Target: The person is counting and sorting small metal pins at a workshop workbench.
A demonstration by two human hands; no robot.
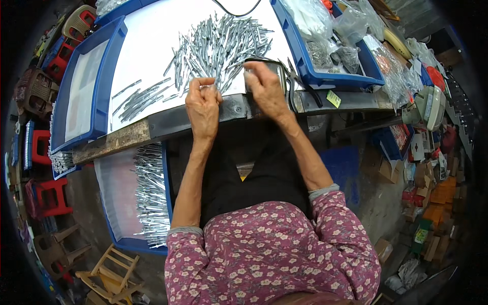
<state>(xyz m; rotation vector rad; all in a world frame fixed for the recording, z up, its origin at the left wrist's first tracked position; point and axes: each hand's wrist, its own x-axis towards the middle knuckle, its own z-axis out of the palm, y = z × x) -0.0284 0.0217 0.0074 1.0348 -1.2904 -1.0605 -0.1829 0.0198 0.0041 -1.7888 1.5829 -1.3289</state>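
Observation:
My left hand (202, 109) is closed at the table's front edge, thumb and forefinger pinching a slim grey metal piece (217, 81) whose exact kind I cannot make out. My right hand (268, 92) is to its right, fingers curled in over a small dark-rimmed tray (280, 71); anything between those fingertips is hidden. Beyond both hands a large heap of thin grey metal pieces (218, 46) covers the white tabletop (145, 46). A smaller group of similar pieces (140, 103) lies to the left. Dark-handled pliers (291, 84) rest just right of the small tray.
A blue tray (96, 119) stands at the table's left end. Another blue tray (351, 79) with bagged parts is at the right. Below the table, a blue-rimmed tray (165, 203) holds many metal pieces. A yellow tag (333, 99) sits at the edge; a wooden stool (114, 269) is lower left.

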